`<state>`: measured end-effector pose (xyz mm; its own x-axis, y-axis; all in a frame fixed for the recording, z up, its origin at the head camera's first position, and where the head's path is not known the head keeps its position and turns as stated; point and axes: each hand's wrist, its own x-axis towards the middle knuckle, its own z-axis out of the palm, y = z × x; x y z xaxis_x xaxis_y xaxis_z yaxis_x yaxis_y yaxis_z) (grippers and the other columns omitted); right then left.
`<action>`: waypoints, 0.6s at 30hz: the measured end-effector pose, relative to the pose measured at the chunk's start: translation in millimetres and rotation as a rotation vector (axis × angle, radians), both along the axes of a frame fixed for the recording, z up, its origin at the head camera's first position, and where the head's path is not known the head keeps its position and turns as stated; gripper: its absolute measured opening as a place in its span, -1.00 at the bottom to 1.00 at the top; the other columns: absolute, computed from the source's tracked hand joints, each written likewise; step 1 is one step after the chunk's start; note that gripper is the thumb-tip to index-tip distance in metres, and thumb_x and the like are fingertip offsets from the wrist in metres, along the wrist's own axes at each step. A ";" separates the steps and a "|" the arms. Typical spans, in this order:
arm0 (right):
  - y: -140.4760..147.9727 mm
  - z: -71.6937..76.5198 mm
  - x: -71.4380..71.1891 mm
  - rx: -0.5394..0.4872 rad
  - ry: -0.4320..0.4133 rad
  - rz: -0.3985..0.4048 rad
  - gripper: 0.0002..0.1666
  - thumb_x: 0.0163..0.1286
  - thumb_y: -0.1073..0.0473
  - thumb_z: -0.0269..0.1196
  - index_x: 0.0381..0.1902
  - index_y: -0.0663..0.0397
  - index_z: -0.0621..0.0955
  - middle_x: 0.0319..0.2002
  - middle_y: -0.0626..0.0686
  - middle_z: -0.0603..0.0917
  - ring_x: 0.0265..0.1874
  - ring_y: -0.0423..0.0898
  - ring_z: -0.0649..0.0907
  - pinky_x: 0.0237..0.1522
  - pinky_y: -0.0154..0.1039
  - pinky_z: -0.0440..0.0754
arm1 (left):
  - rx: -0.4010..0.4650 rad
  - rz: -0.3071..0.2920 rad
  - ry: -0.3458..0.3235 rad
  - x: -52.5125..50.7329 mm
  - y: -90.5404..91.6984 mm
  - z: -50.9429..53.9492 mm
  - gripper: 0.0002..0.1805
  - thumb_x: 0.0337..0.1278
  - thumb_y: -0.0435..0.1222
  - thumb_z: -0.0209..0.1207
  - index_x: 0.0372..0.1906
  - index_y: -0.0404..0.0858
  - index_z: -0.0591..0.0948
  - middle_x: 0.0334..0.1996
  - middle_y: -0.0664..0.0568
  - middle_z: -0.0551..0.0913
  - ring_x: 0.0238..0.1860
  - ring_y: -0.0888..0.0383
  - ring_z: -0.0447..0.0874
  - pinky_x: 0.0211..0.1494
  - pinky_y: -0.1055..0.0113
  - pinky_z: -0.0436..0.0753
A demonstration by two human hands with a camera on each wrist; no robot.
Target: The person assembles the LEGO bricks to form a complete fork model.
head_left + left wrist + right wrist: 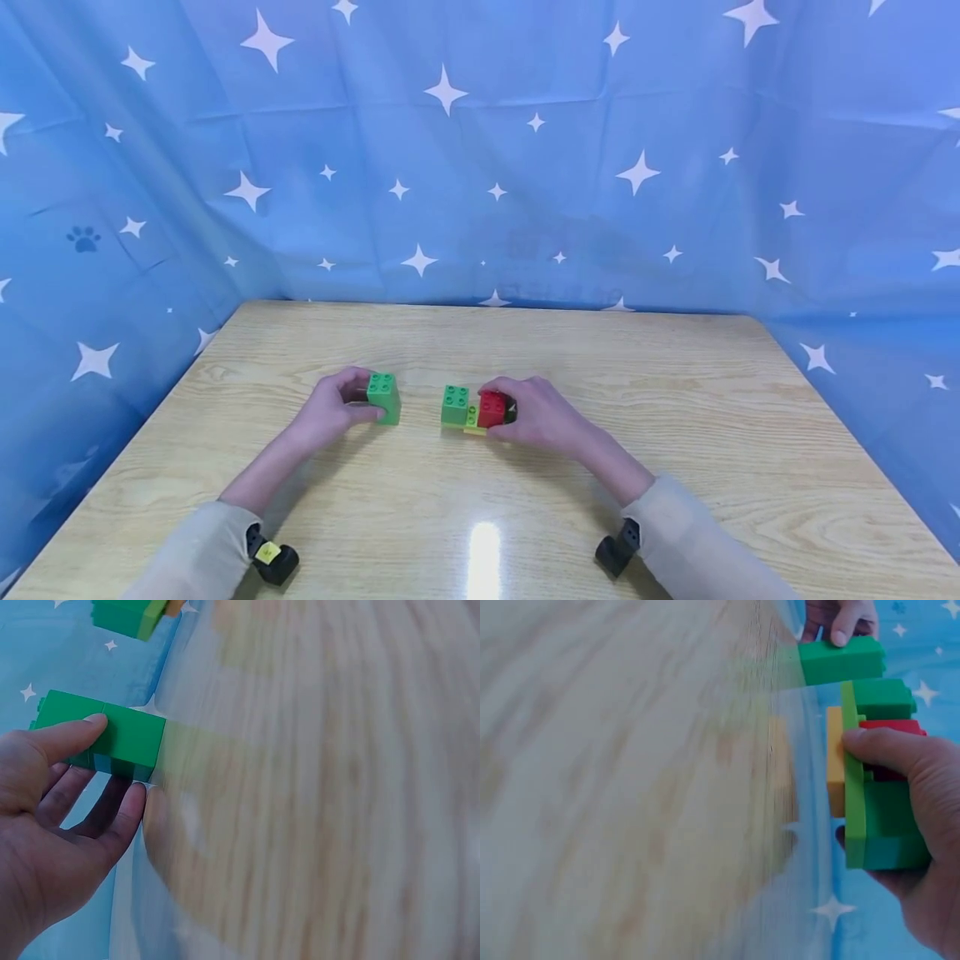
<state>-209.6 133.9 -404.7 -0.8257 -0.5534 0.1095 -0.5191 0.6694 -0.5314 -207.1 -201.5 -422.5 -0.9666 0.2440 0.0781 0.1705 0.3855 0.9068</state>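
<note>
My left hand (330, 412) holds a tall stack of two green toy building bricks (388, 402) upright, studs facing up. Thumb on one side and fingers on the other grip it in the left wrist view. To the right, my right hand (542, 419) grips a block assembly. Its long lime-green plate (854, 817) carries a green brick (454, 405) at the left end, a red brick (491, 409) in the middle and another green brick (892, 825) at the right end. Under the plate sits a yellow-orange brick (835, 765). A gap separates stack and assembly.
Both hands work over a light wood-grain table (480, 492). Behind it hangs a blue curtain (480, 167) with white stars, also down the sides. Black wrist cameras sit on the left sleeve (191, 554) and right sleeve (697, 537).
</note>
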 end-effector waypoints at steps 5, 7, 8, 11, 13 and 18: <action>4.5 2.2 0.9 -0.063 0.034 0.007 -0.37 0.16 0.18 0.53 0.21 0.10 0.63 -0.25 -0.10 0.71 -0.37 -0.21 0.58 -0.33 -0.31 0.59 | -0.004 -0.022 -0.012 1.1 10.4 0.7 -0.48 0.09 -0.45 0.43 0.16 -0.47 0.55 0.00 -0.18 0.70 0.07 -0.14 0.66 0.04 0.26 0.67; 6.0 4.3 1.3 -0.080 0.052 0.003 -0.37 0.16 0.19 0.54 0.20 0.12 0.63 -0.22 -0.05 0.73 -0.35 -0.20 0.61 -0.30 -0.30 0.61 | 0.000 -0.037 -0.011 1.1 15.2 0.9 -0.48 0.09 -0.45 0.43 0.17 -0.47 0.55 -0.01 -0.18 0.70 0.05 -0.13 0.66 0.04 0.23 0.67; 6.8 5.6 1.5 -0.086 0.064 0.003 -0.38 0.16 0.19 0.55 0.19 0.13 0.63 -0.20 -0.03 0.74 -0.33 -0.20 0.62 -0.28 -0.29 0.63 | 0.005 -0.043 -0.013 1.3 17.6 1.2 -0.47 0.09 -0.45 0.43 0.18 -0.48 0.54 -0.01 -0.18 0.70 0.05 -0.12 0.66 0.05 0.22 0.68; 9.3 10.1 2.0 -0.097 0.104 0.012 -0.39 0.15 0.20 0.55 0.18 0.13 0.64 -0.14 0.02 0.76 -0.28 -0.15 0.67 -0.23 -0.26 0.66 | 0.013 -0.054 -0.025 2.1 24.4 1.4 -0.45 0.08 -0.46 0.43 0.19 -0.48 0.53 -0.03 -0.17 0.70 0.02 -0.09 0.67 0.03 0.22 0.70; 10.8 13.4 2.6 -0.111 0.127 0.019 -0.39 0.15 0.20 0.55 0.17 0.14 0.65 -0.12 0.05 0.76 -0.25 -0.12 0.70 -0.20 -0.24 0.68 | 0.019 -0.059 -0.031 2.4 28.8 1.2 -0.47 0.07 -0.48 0.43 0.18 -0.48 0.54 -0.04 -0.17 0.70 0.00 -0.08 0.68 0.00 0.23 0.71; 12.4 21.8 4.0 -0.180 0.150 0.034 -0.40 0.15 0.24 0.56 0.17 0.15 0.65 -0.10 0.08 0.77 -0.23 -0.08 0.72 -0.19 -0.21 0.71 | 0.022 -0.071 -0.024 2.1 40.9 -0.2 -0.52 0.07 -0.49 0.43 0.12 -0.45 0.57 -0.07 -0.17 0.70 -0.04 -0.06 0.69 -0.04 0.23 0.71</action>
